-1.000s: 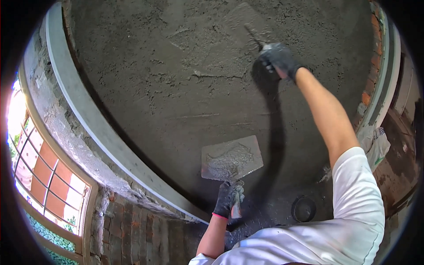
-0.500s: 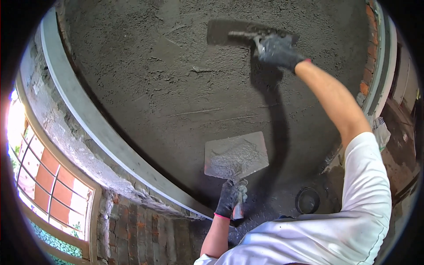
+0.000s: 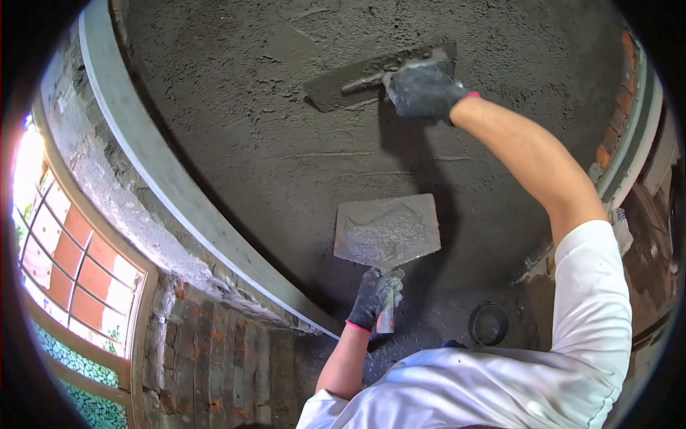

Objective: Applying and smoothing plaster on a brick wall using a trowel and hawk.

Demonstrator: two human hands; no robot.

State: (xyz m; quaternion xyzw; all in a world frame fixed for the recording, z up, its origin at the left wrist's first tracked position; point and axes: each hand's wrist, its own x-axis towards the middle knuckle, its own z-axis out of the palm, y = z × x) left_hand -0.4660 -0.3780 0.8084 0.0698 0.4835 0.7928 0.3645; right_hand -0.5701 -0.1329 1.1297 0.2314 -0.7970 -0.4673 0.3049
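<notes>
— So, what has the right hand [image 3: 423, 91] got?

— A long flat trowel [image 3: 379, 75]. The gloved grip is shut round its handle, and the blade lies flat against the grey plastered wall [image 3: 236, 114], high up on it, running out to the left of the hand and tilted a little down at its far end.

— And the left hand [image 3: 373, 300]?

— Lower on the same wall, almost straight below the trowel and well apart from it. Its grip is wrapped tight round the short handle under a square mortar board [image 3: 387, 230]. The board sits just above the fist, near the wall's lower edge, with a heap of wet grey mortar [image 3: 382, 232] spread over its middle.

— Both hands gloved?

— Yes, dark gloves with a pink cuff. The forearms are bare, and the sleeves are white.

— What else stands by the wall?

— A pale metal strip [image 3: 171, 179] runs along its left edge. Beyond that is rough brickwork [image 3: 214, 357], then a window [image 3: 64, 272] with a grille. A small round black bucket [image 3: 489, 323] sits by the wall's foot, to the right of the left hand.
</notes>
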